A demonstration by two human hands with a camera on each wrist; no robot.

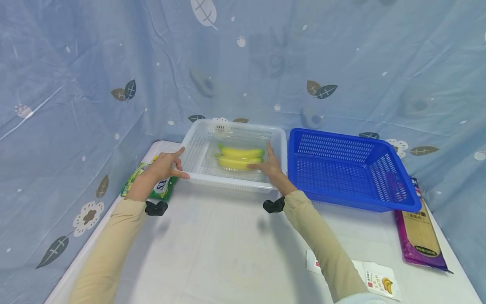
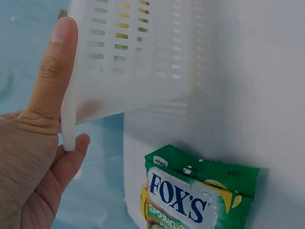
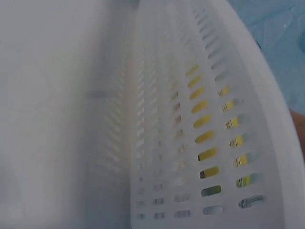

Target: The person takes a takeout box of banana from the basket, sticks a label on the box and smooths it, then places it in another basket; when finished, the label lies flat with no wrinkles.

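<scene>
A white perforated plastic basket [image 1: 228, 180] stands on the table. Inside it lies a clear plastic package [image 1: 212, 156] with yellow bananas [image 1: 241, 153]. At the basket's left end, my left hand [image 1: 163, 166] holds the rim; the left wrist view has the thumb on one side of it and fingers on the other. My right hand [image 1: 271, 166] reaches over the front wall into the basket, at the right end of the package. Its thumb and forefinger are extended and spread apart. In the right wrist view the basket wall [image 3: 162, 119] hides nearly all of that hand.
A blue perforated basket [image 1: 330, 169] stands right of the white one. A green FOX'S candy bag [image 2: 190, 191] lies beside the left wrist. A purple-edged noodle pack [image 1: 421, 232] and a white printed packet [image 1: 381, 278] lie at right. A blue curtain [image 1: 243, 63] surrounds the table.
</scene>
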